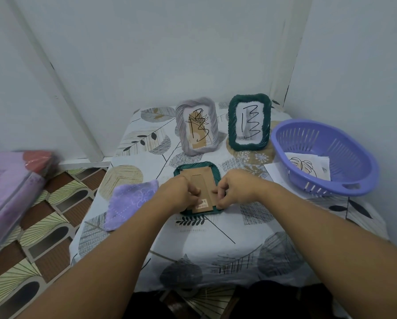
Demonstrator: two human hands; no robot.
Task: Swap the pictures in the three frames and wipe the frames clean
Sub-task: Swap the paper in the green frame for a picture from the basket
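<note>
A green frame (194, 168) lies face down in the middle of the table, its brown cardboard back (201, 180) turned up. My left hand (178, 192) and my right hand (235, 187) rest on the lower part of that back, fingers curled at its left and right edges. Behind it two frames stand upright: a lilac frame (196, 126) and a second green frame (249, 122), each with a black scribble on its picture. A purple cloth (130, 201) lies flat to the left of my left hand.
A purple plastic basket (354, 180) with loose pictures (308, 165) inside sits at the table's right edge. A white sheet (274, 170) sticks out from under it. Walls close off the back and right. A bed with purple bedding (8, 185) stands left, across patterned floor.
</note>
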